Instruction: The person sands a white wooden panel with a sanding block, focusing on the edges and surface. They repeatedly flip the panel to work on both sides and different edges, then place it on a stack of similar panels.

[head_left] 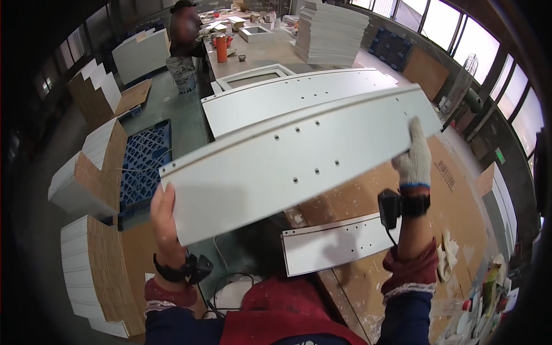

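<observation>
A long white panel (241, 184) with drilled holes and a groove along its far edge is held up in front of me, tilted. My bare left hand (164, 214) grips its left end, thumb on the face and the other fingers mostly hidden behind. At the right end my right hand (415, 161), in a white work glove, is closed on the panel, thumb on top. Below it, a smaller white panel (313, 253) with holes lies on the cardboard-covered table (425, 201). Beyond the held panel rests another long white drilled panel (253, 106).
A tall stack of white boards (328, 34) and an orange bottle (221, 49) stand farther along the table. A person (185, 34) is at its far left. Stacked panels (109, 276) and a blue pallet (146, 155) line the left floor. Clutter (489, 299) lies lower right.
</observation>
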A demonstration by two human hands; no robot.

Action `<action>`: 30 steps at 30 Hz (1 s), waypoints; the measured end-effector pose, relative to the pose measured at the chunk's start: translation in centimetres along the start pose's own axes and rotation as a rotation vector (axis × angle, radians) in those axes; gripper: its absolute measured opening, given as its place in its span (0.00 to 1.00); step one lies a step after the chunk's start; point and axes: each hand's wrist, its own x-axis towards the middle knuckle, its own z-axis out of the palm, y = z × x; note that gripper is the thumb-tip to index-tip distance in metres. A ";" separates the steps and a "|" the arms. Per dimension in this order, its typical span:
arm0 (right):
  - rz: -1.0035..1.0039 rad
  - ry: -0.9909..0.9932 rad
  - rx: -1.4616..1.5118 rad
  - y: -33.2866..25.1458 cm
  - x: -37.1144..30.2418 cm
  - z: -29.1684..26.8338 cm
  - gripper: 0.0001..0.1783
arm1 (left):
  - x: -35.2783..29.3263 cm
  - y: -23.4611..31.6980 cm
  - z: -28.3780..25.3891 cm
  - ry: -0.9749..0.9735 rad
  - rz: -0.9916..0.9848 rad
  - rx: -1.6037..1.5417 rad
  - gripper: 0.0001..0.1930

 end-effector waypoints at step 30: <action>0.497 -0.425 -1.260 -1.1 -9.1 -9.9 0.15 | 2.9 -11.0 -2.0 -0.176 -0.279 0.158 0.19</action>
